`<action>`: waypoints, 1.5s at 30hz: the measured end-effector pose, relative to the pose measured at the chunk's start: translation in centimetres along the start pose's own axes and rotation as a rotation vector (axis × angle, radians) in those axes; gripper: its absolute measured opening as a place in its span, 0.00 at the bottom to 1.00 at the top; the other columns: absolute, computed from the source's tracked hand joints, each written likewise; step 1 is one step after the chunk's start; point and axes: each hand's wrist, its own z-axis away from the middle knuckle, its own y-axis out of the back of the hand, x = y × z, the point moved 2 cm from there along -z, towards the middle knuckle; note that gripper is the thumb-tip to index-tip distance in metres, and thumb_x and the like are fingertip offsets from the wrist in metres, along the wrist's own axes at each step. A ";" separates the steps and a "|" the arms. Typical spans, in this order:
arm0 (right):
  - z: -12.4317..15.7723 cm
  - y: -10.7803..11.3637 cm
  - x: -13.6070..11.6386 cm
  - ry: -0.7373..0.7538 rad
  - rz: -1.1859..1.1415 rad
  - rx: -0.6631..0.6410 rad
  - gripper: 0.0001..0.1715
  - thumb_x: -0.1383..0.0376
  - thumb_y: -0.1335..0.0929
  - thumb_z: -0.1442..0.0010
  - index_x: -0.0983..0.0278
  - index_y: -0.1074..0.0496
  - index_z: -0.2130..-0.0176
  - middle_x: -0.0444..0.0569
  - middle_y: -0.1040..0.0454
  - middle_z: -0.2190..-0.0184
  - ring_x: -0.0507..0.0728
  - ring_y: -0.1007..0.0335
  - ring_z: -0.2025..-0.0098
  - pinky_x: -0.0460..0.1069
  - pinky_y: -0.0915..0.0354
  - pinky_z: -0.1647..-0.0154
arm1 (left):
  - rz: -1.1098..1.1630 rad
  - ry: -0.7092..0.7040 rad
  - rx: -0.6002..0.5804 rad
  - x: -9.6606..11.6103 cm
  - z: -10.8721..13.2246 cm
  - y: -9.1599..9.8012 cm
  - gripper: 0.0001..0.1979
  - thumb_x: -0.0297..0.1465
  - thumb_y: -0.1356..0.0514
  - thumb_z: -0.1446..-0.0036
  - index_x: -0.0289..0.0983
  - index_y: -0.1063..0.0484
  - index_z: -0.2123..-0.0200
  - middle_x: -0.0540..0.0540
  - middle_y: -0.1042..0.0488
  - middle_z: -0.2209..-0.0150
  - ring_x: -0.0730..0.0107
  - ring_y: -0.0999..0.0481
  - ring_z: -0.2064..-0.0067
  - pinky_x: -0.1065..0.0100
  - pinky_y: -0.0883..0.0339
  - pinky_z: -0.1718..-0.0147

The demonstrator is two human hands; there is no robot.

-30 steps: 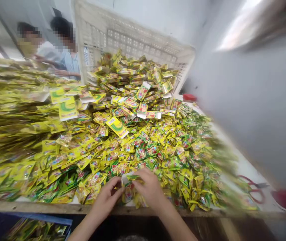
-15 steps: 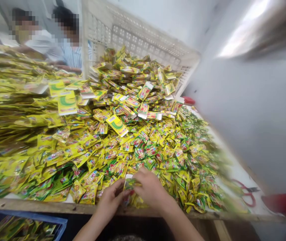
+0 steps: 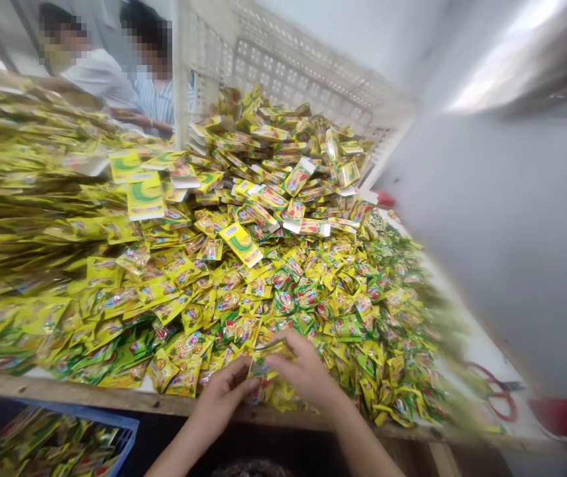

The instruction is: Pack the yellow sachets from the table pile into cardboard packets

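Note:
A big heap of small yellow and green sachets [image 3: 273, 291] covers the table [image 3: 467, 338] in front of me. At its near edge my left hand [image 3: 224, 394] and my right hand [image 3: 303, 371] meet over a small bundle of sachets [image 3: 262, 377]. Both hands have their fingers pinched on that bundle, the left from the left side and the right from above. Flat yellow cardboard sleeves [image 3: 240, 242] lie higher up the pile.
A white plastic crate [image 3: 283, 66] leans at the back, spilling sleeves. Red-handled scissors [image 3: 497, 394] lie at the right on the table. A blue bin [image 3: 55, 444] with sachets sits low left. Two other people [image 3: 114, 73] work at the far left. A grey wall closes the right side.
My hands have stayed on the bundle at the near edge, fingers shifting slightly. The camera has drifted, so the pile sits a little further right in view.

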 end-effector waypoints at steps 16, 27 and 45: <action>2.0 -2.3 2.0 0.118 0.136 0.195 0.09 0.67 0.33 0.39 0.61 0.29 0.57 0.48 0.27 0.60 0.57 0.32 0.55 0.51 0.37 0.51 | 0.118 0.019 0.028 -0.5 -0.1 -0.2 0.17 0.34 0.37 0.45 0.40 0.25 0.51 0.44 0.22 0.53 0.57 0.25 0.52 0.62 0.34 0.51; 1.0 -0.6 -2.0 0.125 0.410 -0.144 0.11 0.71 0.33 0.46 0.56 0.30 0.63 0.47 0.28 0.67 0.58 0.31 0.66 0.51 0.36 0.68 | 0.241 -0.069 0.018 0.1 1.3 -0.8 0.14 0.34 0.34 0.48 0.38 0.22 0.58 0.45 0.21 0.60 0.57 0.25 0.55 0.63 0.35 0.54; 4.0 -3.7 3.9 -0.072 -0.250 0.165 0.12 0.53 0.30 0.45 0.57 0.22 0.69 0.52 0.26 0.79 0.60 0.30 0.80 0.53 0.33 0.84 | 0.090 0.069 0.126 1.5 1.8 -0.1 0.13 0.39 0.35 0.49 0.36 0.20 0.64 0.44 0.20 0.65 0.59 0.23 0.60 0.64 0.33 0.58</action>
